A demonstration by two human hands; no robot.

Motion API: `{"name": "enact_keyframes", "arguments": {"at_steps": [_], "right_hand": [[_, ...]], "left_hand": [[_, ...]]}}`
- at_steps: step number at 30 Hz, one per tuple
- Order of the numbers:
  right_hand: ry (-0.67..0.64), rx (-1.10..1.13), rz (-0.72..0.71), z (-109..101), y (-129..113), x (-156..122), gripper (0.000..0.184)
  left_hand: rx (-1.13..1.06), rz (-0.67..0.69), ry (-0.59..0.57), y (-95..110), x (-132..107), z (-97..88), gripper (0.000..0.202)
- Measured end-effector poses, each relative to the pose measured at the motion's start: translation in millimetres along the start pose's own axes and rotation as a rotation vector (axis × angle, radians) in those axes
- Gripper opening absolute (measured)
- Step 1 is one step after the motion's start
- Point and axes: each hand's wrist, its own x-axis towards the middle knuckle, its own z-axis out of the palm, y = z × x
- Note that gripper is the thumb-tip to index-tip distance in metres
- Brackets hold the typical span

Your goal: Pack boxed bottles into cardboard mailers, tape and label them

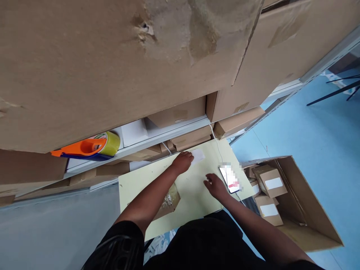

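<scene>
My left hand [183, 162] reaches to the far side of the pale table [157, 176], its fingers closed at the left edge of a white paper slip [198, 155]. My right hand [216, 186] hovers over the middle of the table with fingers loosely curled and apart, holding nothing I can see. Just right of it lies a phone [230, 179] with a lit, partly blurred screen and a white cable [216, 140]. Under my left forearm sits a small cardboard box [168, 210] with shiny clear tape on it, partly hidden by the arm.
An orange and blue tape dispenser [87, 147] with yellowish tape rests on the shelf [165, 135] at left. Large cartons [112, 67] jut out overhead. On the blue floor at right, an open carton [312, 210] holds several small labelled boxes [271, 182].
</scene>
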Motion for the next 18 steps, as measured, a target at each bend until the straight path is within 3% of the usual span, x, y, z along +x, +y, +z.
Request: {"name": "enact_keyframes", "arguments": {"at_steps": [3, 7, 10, 13, 16, 18], "right_hand": [[0.197, -0.136, -0.191, -5.3, -15.6, 33.9, 0.047], [0.262, -0.285, -0.307, -10.3, -40.8, 80.5, 0.057], [0.238, -0.309, -0.251, -12.4, -49.9, 104.7, 0.039], [0.275, -0.254, -0.088, -17.7, -48.4, 114.8, 0.029], [0.323, -0.113, 0.096, -24.2, -41.7, 112.7, 0.026], [0.313, 0.042, 0.182, -25.4, -36.2, 106.5, 0.02]], "left_hand": [[-0.009, 0.057, 0.142, 2.8, 1.2, -14.7, 0.022], [-0.077, 0.113, 0.297, 11.0, 4.7, -22.1, 0.026], [-0.122, 0.045, 0.404, 20.6, 5.9, -19.8, 0.03], [-0.205, -0.208, 0.513, 26.7, 9.4, -12.4, 0.042], [-0.305, -0.482, 0.42, 27.3, 18.2, -0.2, 0.052], [-0.33, -0.509, 0.24, 26.8, 25.0, 9.6, 0.055]]}}
